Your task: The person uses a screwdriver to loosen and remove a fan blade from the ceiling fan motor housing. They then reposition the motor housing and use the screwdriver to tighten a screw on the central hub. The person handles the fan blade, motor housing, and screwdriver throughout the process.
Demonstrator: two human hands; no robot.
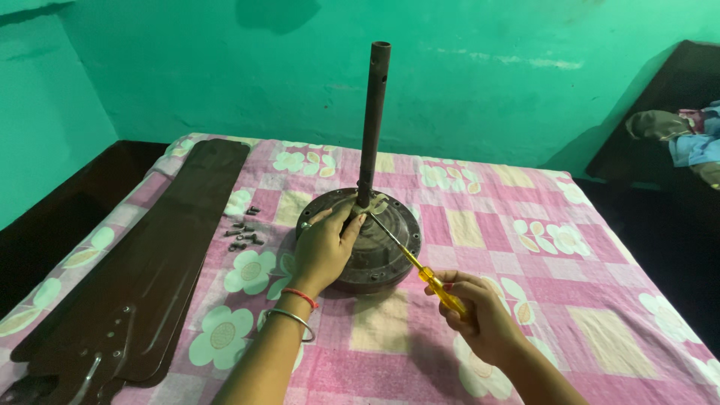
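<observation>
A round brown fan motor housing (382,259) lies on a pink flowered bedsheet (525,300), with a long dark rod (373,112) standing upright from its middle. My left hand (326,247) rests on the housing's top, fingers touching the base of the rod. My right hand (476,311) grips a screwdriver with a yellow handle (439,289); its metal shaft slants up to the left and its tip meets the housing beside the rod.
Dark brown fan blades (142,277) lie stacked along the sheet's left side. Several small dark screws (244,232) sit between the blades and the housing. A green wall (487,75) stands behind. Crumpled clothes (682,131) lie at the far right.
</observation>
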